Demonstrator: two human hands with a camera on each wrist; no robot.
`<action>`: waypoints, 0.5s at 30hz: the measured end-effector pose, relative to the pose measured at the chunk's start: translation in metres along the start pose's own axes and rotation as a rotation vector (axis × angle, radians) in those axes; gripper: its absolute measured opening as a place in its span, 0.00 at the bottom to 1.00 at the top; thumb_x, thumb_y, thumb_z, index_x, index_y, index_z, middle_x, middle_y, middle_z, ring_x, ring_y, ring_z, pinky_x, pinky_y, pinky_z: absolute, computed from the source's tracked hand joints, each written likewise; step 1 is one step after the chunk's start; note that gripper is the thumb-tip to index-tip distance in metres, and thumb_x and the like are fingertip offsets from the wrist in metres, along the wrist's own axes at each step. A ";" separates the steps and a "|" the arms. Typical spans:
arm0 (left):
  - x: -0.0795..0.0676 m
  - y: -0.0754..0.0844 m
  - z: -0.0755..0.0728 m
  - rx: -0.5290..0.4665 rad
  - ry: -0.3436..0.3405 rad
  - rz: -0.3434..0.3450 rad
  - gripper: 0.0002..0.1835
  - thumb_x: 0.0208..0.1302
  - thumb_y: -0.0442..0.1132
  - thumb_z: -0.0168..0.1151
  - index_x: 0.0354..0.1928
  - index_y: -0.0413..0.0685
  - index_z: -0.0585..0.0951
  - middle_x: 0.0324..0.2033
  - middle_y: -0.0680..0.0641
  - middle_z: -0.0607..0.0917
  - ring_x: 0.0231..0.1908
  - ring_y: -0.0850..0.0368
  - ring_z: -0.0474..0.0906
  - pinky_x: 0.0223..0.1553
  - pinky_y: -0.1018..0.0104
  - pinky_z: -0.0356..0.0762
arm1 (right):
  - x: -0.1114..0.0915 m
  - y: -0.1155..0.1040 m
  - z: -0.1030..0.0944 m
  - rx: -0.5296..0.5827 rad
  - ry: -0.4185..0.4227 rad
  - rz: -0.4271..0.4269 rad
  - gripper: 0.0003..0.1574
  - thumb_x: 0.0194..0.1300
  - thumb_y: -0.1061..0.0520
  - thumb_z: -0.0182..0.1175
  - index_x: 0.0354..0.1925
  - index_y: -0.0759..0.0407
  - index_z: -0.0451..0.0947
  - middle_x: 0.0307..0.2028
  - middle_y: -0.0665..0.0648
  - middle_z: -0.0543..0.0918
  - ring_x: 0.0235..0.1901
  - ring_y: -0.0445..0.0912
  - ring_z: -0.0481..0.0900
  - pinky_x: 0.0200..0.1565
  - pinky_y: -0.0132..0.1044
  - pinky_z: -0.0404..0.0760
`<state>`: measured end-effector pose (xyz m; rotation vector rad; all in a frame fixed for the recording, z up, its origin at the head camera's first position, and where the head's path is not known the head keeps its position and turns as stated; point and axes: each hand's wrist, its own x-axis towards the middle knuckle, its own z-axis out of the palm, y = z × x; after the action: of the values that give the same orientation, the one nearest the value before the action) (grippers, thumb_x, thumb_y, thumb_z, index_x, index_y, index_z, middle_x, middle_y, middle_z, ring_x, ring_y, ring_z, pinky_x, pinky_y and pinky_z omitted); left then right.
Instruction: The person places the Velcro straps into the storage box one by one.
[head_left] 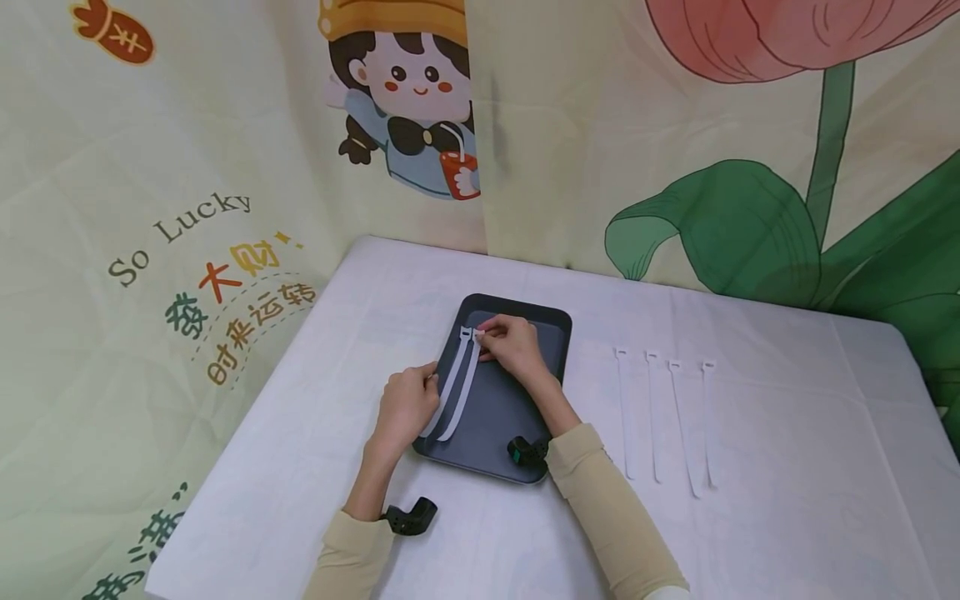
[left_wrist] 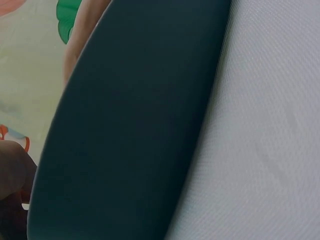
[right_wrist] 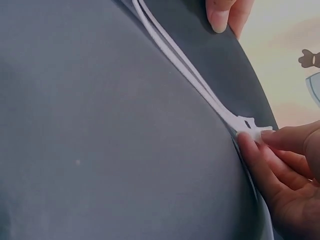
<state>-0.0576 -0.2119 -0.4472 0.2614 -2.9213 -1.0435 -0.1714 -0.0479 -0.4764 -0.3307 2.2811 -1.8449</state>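
Observation:
In the head view, a dark grey rectangular tray [head_left: 502,417] lies on the table. Two white straps with slotted heads, like cable ties, lie lengthwise along its left side: an outer strap [head_left: 452,375] and an inner strap [head_left: 466,385]. My right hand [head_left: 513,346] pinches the slotted head of the inner strap between thumb and fingers near the tray's far end; the right wrist view shows this strap head [right_wrist: 255,134] close up. At the left rim, my left hand [head_left: 408,404] holds the tray's edge, its fingertips [right_wrist: 219,20] showing over the rim.
Several more white straps [head_left: 652,417] lie spaced in a row on the white-covered table [head_left: 787,467], right of the tray. Behind the table hangs a printed cloth [head_left: 547,167]. Black wrist cameras [head_left: 412,517] sit on both forearms, the right one over the tray.

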 end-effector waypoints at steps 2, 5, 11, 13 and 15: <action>0.000 0.000 0.000 0.001 -0.002 -0.001 0.19 0.73 0.32 0.55 0.61 0.30 0.81 0.50 0.31 0.87 0.18 0.57 0.68 0.20 0.66 0.62 | 0.000 0.000 0.000 -0.008 0.003 -0.005 0.10 0.67 0.67 0.66 0.45 0.70 0.85 0.36 0.67 0.89 0.29 0.52 0.89 0.31 0.38 0.87; 0.000 0.000 0.000 0.001 -0.002 -0.003 0.19 0.73 0.32 0.55 0.61 0.30 0.81 0.51 0.31 0.87 0.19 0.57 0.68 0.20 0.66 0.62 | 0.000 0.001 0.000 -0.025 0.009 -0.017 0.09 0.67 0.67 0.66 0.45 0.70 0.85 0.37 0.66 0.89 0.30 0.52 0.89 0.31 0.37 0.87; 0.001 -0.001 0.001 0.008 0.010 0.008 0.19 0.73 0.32 0.55 0.60 0.31 0.81 0.49 0.31 0.88 0.21 0.56 0.72 0.20 0.65 0.64 | 0.000 0.001 0.000 -0.067 0.017 -0.042 0.10 0.67 0.67 0.65 0.46 0.70 0.85 0.37 0.66 0.89 0.30 0.51 0.89 0.31 0.36 0.86; 0.001 -0.002 0.001 0.014 0.017 0.017 0.19 0.72 0.32 0.55 0.60 0.31 0.82 0.47 0.32 0.88 0.22 0.55 0.74 0.20 0.65 0.66 | 0.000 0.001 0.000 -0.083 0.017 -0.046 0.10 0.67 0.67 0.64 0.46 0.69 0.85 0.37 0.65 0.89 0.30 0.52 0.89 0.31 0.36 0.86; 0.001 -0.002 0.001 0.022 0.026 0.025 0.18 0.72 0.32 0.55 0.60 0.32 0.82 0.47 0.33 0.89 0.24 0.54 0.76 0.21 0.65 0.68 | -0.001 0.001 0.000 -0.103 0.016 -0.052 0.10 0.68 0.66 0.64 0.46 0.69 0.86 0.37 0.65 0.89 0.30 0.51 0.88 0.31 0.36 0.86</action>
<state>-0.0583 -0.2128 -0.4497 0.2362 -2.9070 -0.9970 -0.1709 -0.0471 -0.4776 -0.3955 2.4053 -1.7636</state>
